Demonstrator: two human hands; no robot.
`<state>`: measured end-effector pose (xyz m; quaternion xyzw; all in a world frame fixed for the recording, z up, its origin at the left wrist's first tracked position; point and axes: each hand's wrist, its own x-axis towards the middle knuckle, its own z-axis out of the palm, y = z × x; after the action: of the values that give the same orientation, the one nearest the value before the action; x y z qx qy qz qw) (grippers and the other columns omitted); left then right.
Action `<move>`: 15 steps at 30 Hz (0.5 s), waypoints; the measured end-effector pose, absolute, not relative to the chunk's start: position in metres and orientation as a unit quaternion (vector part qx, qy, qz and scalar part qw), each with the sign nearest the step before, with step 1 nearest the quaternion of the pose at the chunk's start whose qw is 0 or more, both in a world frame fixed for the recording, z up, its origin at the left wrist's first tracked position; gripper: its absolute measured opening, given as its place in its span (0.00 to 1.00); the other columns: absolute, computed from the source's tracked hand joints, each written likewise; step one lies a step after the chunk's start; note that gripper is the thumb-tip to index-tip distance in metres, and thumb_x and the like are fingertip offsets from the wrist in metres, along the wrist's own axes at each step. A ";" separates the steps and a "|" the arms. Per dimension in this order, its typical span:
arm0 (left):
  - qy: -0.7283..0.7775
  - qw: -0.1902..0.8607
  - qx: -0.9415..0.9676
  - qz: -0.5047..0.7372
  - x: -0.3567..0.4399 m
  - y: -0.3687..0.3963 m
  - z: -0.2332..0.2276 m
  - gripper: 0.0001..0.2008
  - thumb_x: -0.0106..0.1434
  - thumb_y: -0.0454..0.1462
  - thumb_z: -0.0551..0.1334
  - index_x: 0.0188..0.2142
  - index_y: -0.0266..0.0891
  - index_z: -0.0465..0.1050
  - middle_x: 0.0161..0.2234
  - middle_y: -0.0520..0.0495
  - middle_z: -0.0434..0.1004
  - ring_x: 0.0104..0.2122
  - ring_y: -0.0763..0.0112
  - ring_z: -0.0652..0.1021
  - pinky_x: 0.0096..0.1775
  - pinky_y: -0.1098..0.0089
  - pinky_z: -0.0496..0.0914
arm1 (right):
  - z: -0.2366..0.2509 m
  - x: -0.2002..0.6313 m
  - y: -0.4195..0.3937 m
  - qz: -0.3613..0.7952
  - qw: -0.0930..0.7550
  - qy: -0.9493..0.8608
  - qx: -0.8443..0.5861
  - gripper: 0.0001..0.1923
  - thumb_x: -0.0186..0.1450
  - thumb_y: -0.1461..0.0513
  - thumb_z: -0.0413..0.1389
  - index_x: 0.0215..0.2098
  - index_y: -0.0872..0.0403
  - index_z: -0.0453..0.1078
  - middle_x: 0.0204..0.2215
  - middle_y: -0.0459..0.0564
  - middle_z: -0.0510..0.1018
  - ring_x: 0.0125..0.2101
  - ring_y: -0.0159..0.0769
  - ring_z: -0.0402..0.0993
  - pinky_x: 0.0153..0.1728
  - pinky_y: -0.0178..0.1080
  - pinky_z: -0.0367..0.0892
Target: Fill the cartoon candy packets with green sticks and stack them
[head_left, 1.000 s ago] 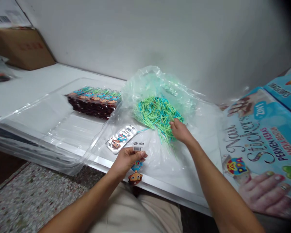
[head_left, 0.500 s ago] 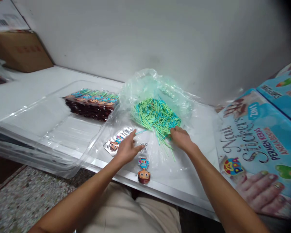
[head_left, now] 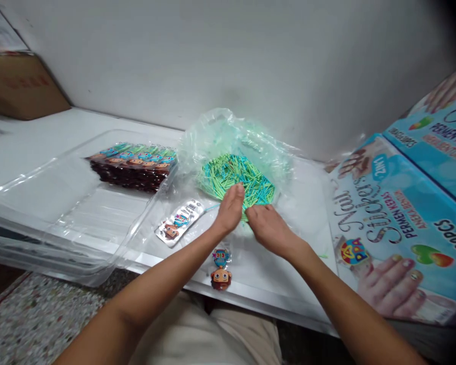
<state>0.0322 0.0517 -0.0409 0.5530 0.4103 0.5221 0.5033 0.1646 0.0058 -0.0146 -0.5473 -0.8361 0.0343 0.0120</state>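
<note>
A heap of thin green and blue sticks (head_left: 243,175) lies in the mouth of a clear plastic bag (head_left: 213,124). My left hand (head_left: 231,208) is at the heap's near edge, fingers stretched out and held upright. Close beside it, my right hand (head_left: 268,228) is closed, with green stick ends showing at its fingers; the rest of its grip is hidden. A white printed packet (head_left: 178,221) lies left of my hands, a blue stick near its upper end. Nearer the table edge is a clear packet (head_left: 221,268) with a brown cartoon face.
A clear plastic tray (head_left: 99,203) at left holds a stack of filled packets (head_left: 137,165). Blue printed boxes (head_left: 403,213) stand at right. A cardboard box (head_left: 23,86) sits at back left. One green stick (head_left: 323,256) lies apart at right.
My left hand has moved right, away from the white packet, to the heap. My right hand has moved left and nearer. The loose sticks trailing in front of the heap are mostly gathered between my hands.
</note>
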 end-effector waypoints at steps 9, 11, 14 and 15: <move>0.441 0.598 0.371 0.558 0.070 0.038 -0.043 0.31 0.66 0.55 0.43 0.52 0.36 0.67 0.54 0.37 0.70 0.55 0.60 0.69 0.54 0.63 0.61 | -0.040 0.170 0.004 0.447 0.498 -0.537 -0.513 0.15 0.66 0.49 0.45 0.36 0.52 0.61 0.27 0.45 0.66 0.27 0.33 0.66 0.34 0.40 0.66; 0.436 0.631 0.295 0.569 0.079 0.029 -0.045 0.32 0.65 0.56 0.42 0.55 0.35 0.62 0.54 0.35 0.68 0.53 0.62 0.71 0.51 0.66 0.65 | -0.043 0.157 0.002 0.482 0.597 -0.434 -0.472 0.16 0.63 0.47 0.49 0.36 0.50 0.61 0.27 0.45 0.65 0.29 0.34 0.67 0.36 0.41 0.67; 0.444 0.654 0.222 0.571 0.090 0.023 -0.046 0.32 0.64 0.58 0.42 0.55 0.37 0.58 0.55 0.36 0.65 0.46 0.64 0.76 0.43 0.70 0.70 | -0.049 0.134 -0.005 0.505 0.681 -0.308 -0.431 0.17 0.58 0.47 0.57 0.33 0.50 0.61 0.28 0.45 0.66 0.31 0.35 0.68 0.36 0.40 0.67; 0.455 0.649 0.214 0.571 0.091 0.023 -0.046 0.31 0.64 0.58 0.42 0.54 0.37 0.58 0.55 0.36 0.64 0.45 0.65 0.75 0.41 0.70 0.71 | -0.051 0.130 -0.007 0.503 0.686 -0.298 -0.432 0.18 0.57 0.47 0.58 0.32 0.50 0.62 0.28 0.45 0.67 0.32 0.35 0.68 0.36 0.40 0.67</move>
<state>0.0914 0.0228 -0.0464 0.2138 0.4551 0.5708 0.6492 0.1295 -0.0072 -0.0510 -0.4325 -0.2981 0.5031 0.6863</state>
